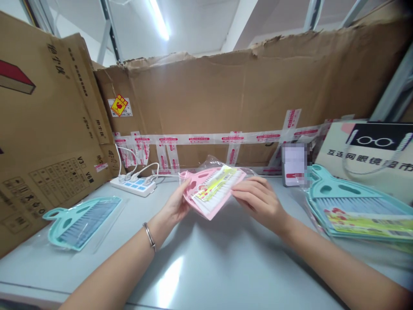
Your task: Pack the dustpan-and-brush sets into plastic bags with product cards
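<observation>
Both of my hands hold a pink dustpan-and-brush set (211, 191) in a clear plastic bag, lifted a little above the grey table (206, 262). My left hand (176, 206) grips its left edge, fingers curled under it; a metal bracelet sits on that wrist. My right hand (258, 200) pinches the right edge of the bag. A yellow-green label lies across the white bristles of the set.
A teal dustpan set (82, 221) in plastic lies at the left. A stack of teal sets (355, 206) lies at the right, beside a printed bag (371, 155). A white power strip (134, 185) with cables sits at the back. Cardboard walls (226, 99) enclose the table.
</observation>
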`<state>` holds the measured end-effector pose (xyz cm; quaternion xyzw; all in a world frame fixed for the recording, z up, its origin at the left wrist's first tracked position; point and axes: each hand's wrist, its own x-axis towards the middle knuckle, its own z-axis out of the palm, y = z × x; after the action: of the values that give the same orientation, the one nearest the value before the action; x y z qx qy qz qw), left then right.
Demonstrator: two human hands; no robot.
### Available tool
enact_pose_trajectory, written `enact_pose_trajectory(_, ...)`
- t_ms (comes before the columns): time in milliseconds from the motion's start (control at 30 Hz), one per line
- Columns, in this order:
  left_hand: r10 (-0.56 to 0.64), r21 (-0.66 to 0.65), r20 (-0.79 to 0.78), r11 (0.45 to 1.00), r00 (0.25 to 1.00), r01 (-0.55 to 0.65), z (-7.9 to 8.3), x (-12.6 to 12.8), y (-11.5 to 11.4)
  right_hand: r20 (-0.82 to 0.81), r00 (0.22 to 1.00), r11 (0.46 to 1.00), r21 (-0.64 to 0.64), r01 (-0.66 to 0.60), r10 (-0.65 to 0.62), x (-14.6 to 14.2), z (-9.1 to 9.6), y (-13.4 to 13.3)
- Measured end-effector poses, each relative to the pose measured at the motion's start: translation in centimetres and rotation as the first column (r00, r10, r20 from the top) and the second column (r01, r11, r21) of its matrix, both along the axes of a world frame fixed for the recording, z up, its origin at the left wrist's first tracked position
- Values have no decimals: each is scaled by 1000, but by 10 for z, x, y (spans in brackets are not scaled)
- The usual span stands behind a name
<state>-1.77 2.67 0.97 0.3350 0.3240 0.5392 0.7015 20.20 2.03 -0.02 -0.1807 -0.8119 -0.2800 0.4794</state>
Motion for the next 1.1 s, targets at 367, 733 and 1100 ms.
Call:
enact_pose_trajectory(367, -53, -53, -86, 997, 995, 48, 2, 0, -7, -6, 999, 998, -41, 46, -47, -12, -7, -3)
enact_pose_trajectory(733, -7, -9, -603, 1000, 798, 2, 7, -22, -2, -10, 1000, 948, -317, 0, -3, -11, -8, -6)
enact_pose_trajectory(1100, 316, 257, -946, 604, 70, 755, 13, -9, -40, 389, 918, 727, -652, 215, 78, -21, -14, -13)
